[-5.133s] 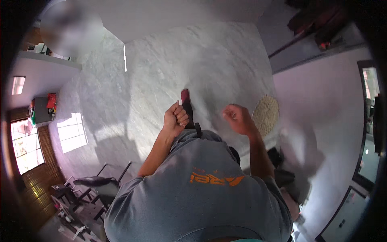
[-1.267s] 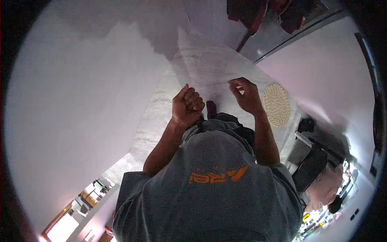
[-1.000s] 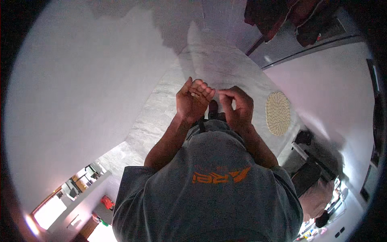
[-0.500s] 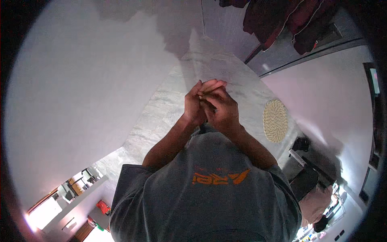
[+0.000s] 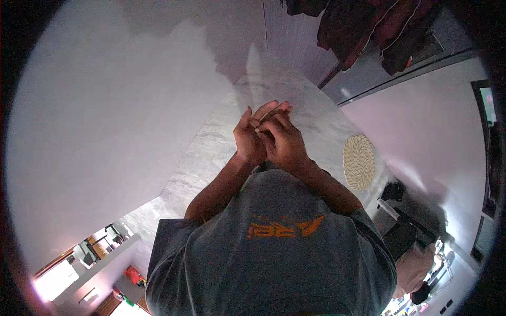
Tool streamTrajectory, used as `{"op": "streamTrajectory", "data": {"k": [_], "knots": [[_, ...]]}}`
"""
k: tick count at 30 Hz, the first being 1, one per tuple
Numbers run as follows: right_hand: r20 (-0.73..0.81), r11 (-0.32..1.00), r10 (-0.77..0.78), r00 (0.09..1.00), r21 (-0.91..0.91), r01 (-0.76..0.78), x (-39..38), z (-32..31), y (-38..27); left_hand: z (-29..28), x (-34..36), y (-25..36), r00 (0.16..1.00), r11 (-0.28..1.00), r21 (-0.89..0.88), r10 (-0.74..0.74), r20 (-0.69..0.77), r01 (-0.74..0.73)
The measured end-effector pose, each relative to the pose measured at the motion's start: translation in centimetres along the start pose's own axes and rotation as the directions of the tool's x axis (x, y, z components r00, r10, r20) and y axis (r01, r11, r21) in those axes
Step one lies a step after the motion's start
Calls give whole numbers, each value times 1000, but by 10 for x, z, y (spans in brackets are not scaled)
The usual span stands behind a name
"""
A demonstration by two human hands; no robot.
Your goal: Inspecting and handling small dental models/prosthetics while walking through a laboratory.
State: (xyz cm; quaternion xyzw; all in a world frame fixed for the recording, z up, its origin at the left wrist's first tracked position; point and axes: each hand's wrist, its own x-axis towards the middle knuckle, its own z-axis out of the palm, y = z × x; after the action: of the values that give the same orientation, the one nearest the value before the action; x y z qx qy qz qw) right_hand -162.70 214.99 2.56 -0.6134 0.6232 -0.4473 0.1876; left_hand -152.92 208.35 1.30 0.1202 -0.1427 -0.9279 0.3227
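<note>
My left hand [image 5: 247, 139] is raised in front of my chest, palm turned up. Its thumb stands out to the left, and its fingers stretch away from me. Over that palm lies my right hand [image 5: 287, 141], fingers bent and tips drawn together. A tiny pale spot [image 5: 257, 130] shows at the right fingertips, against the left palm. It is too small to tell whether it is a held thing or a fingernail. The right fingers partly hide the left palm and fingers.
A woven oval mat [image 5: 359, 161] lies on the pale marbled floor [image 5: 203, 150] to the right. Dark red clothes [image 5: 350, 31] hang at the far right. A black chair [image 5: 399, 239] stands at the near right. White walls rise on both sides.
Both hands have shifted slightly left together. The left thumb stands farther out from the right hand, and more of the left fingers shows. The right fingertips stay on the left palm.
</note>
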Motion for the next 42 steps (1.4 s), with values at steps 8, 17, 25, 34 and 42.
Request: {"op": "streamTrajectory", "data": {"k": [8,17,25,34,42], "knots": [[86,995,-79,993,-52,84,-1,7,-1,-10,-8,3,999,999,-38,24,31,-23],[92,998,-66,994,-17,68,5,15,-20,-24,-21,14,995,993,-103,65,82,-56],[-142,984,-172,975,9,175,15,-12,-28,-15,-13,26,982,952,-306,64,175,-8],[-265,983,-99,959,124,136,7,-32,-22,-4,-11,34,995,941,-339,24,97,11],[-238,989,-55,970,122,86,0,-32,-17,-5,-7,29,993,930,-358,-43,114,82]]}}
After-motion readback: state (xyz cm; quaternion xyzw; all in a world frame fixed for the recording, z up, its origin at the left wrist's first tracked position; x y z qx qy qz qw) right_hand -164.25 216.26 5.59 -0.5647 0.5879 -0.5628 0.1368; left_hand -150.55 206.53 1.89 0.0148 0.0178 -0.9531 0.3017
